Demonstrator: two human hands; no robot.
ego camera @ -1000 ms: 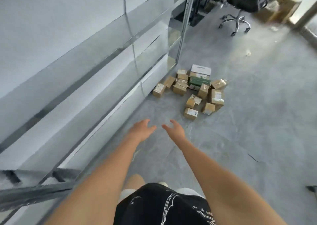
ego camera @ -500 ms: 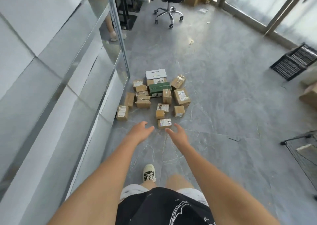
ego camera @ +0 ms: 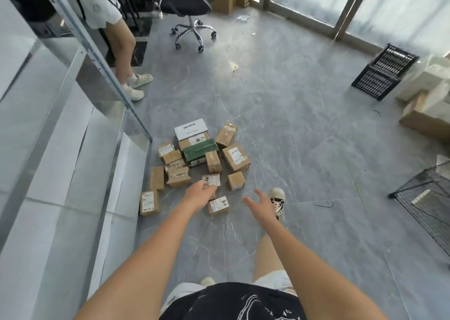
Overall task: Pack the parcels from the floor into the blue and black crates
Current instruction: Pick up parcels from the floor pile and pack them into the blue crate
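Parcels (ego camera: 197, 163): taped brown cartons, one green, one white.

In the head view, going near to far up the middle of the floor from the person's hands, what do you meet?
Small brown cardboard parcel with a white label → green rectangular box → white flat box with printed text → black swivel office chair on a chrome star base.

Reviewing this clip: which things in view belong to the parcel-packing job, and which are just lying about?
Belongs to the job:
- pile of parcels on the floor
- small labelled parcel nearest the hands
- black crate, far right
- left hand and right hand, both reaching, holding nothing

Just lying about:
- office chair
- wire basket
- cardboard boxes at right
- paper scrap
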